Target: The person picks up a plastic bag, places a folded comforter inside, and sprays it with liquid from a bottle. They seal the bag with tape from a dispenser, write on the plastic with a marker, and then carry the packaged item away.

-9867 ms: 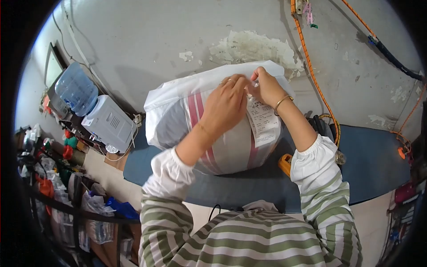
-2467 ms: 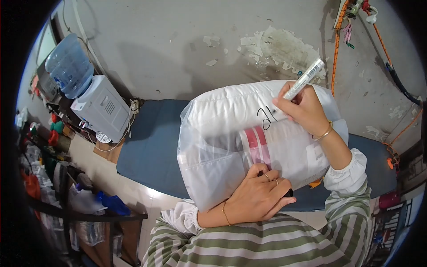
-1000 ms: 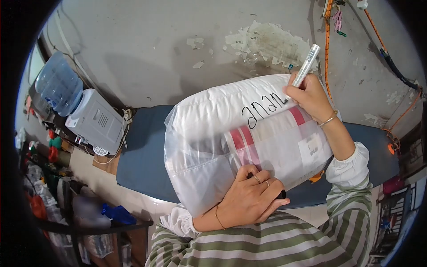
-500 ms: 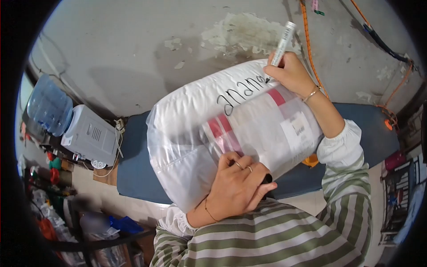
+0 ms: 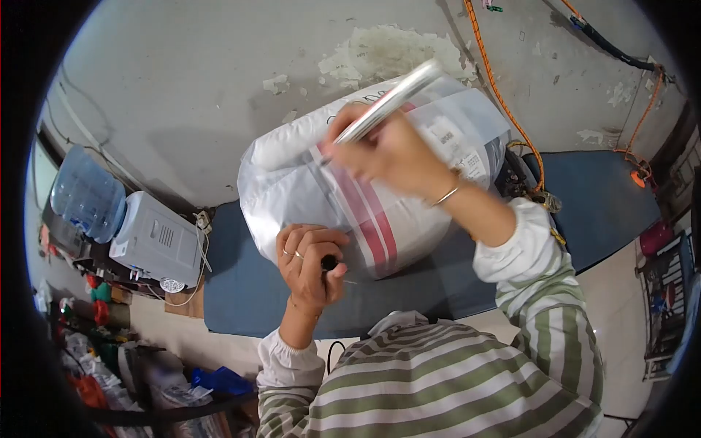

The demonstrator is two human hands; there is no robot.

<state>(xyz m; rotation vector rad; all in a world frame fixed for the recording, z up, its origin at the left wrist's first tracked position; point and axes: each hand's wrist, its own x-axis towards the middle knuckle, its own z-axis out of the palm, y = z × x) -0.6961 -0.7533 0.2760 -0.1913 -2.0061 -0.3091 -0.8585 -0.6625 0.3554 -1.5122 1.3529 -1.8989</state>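
A bulky package (image 5: pixel 420 208) in white, translucent plastic, with pink-red stripes and white labels (image 5: pixel 449 139), lies on a blue padded surface. My right hand (image 5: pixel 401 157), smeared by motion, is closed around a silver-white marker (image 5: pixel 398 95) above the package. The marker's tip points down to the left, towards the plastic. At the package's near left edge, my left hand (image 5: pixel 303 255) has its fingers curled around a black marker cap (image 5: pixel 329 262), whose open end shows. Most of the black handwriting on the package's far side is hidden by my right hand and the marker.
The blue padded bench (image 5: pixel 613 204) stands against a grey wall with peeling paint. At left is a white water dispenser (image 5: pixel 157 237) with a blue bottle (image 5: pixel 87 193). An orange rope (image 5: pixel 493 80) hangs at right. Bagged items and a blue cloth (image 5: pixel 215 381) fill the lower left.
My right hand with the marker has moved left and nearer, away from the handwriting. The package has turned and shifted, and my left hand with the cap has moved left.
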